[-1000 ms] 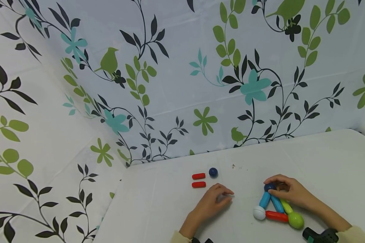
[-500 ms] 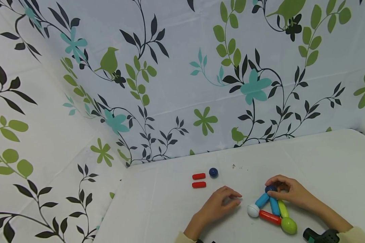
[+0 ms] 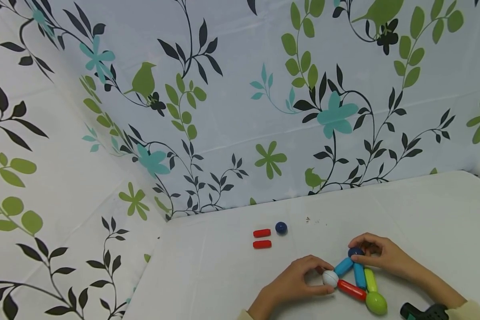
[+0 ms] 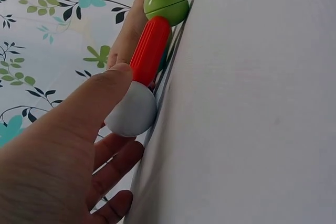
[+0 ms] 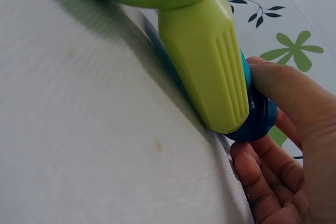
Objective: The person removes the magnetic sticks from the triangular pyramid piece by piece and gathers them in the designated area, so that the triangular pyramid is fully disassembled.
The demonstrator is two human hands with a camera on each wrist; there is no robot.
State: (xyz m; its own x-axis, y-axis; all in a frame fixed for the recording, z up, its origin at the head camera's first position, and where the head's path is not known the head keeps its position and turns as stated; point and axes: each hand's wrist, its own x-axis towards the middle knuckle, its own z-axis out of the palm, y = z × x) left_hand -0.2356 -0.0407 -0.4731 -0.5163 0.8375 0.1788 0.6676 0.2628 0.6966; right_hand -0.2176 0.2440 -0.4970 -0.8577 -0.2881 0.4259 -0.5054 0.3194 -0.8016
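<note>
My left hand (image 3: 294, 282) has its thumb and fingers round a white ball (image 3: 330, 278) at the left corner of a small ball-and-rod frame. My right hand (image 3: 388, 255) pinches the dark blue ball (image 3: 355, 253) at its far corner. A light-blue rod (image 3: 344, 266) runs between these balls, and a second light-blue rod (image 3: 359, 276) points from the dark blue ball toward the near side. From the white ball a red rod (image 3: 352, 290) reaches the green ball (image 3: 376, 303). A ribbed yellow-green rod (image 5: 205, 66) extends from the green ball, its far end overlapping the dark blue ball in the right wrist view.
Two loose red rods (image 3: 262, 244) lie farther back on the white tabletop (image 3: 208, 271), beside another dark blue ball (image 3: 281, 228). A patterned cloth (image 3: 232, 111) hangs behind the table. The black wrist device (image 3: 424, 312) sits near the right sleeve.
My left hand has moved right and taken hold of the white ball. The frame's near side has swung left and toward me, while my right hand kept the dark blue ball.
</note>
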